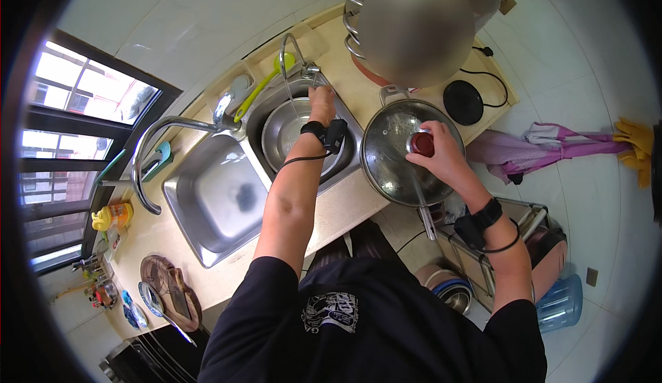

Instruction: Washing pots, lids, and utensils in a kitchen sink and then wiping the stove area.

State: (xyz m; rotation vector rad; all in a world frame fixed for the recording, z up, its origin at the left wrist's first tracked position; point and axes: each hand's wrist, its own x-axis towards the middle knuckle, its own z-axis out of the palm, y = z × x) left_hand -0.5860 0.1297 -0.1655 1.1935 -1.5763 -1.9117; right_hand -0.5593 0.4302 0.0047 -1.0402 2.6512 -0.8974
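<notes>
My right hand (439, 150) has its thumb and fingers around the dark red knob (423, 144) of a glass lid (393, 168). The lid lies on a pan whose metal handle (427, 222) juts past the counter's front edge. My left hand (322, 104) reaches over the right sink basin (253, 119), close by the base of a slim gooseneck tap (311, 69). Its fingers are curled, and their tips are partly hidden. A thin stream seems to fall from that tap towards a round metal pot (282, 133) standing in the basin.
The left sink basin (207, 191) has a large curved faucet (170, 120) over it. A green ladle (258, 90) lies behind the sink. Stacked steel steamer pots (353, 20) and a black round plate (463, 102) stand at the back right. A wooden cutting board (155, 274) lies at left.
</notes>
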